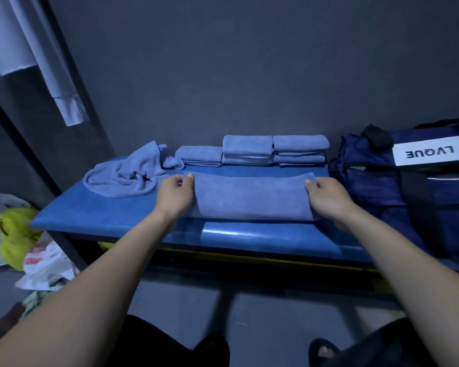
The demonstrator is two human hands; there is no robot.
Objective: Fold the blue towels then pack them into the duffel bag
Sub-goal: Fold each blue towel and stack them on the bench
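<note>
Left hand and right hand each pinch a far corner of the half-folded towel (spread between them)

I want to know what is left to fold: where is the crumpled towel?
In the head view the crumpled towel lies at the left end of the blue bench, left of the folded stacks and just beyond the left hand.
</note>
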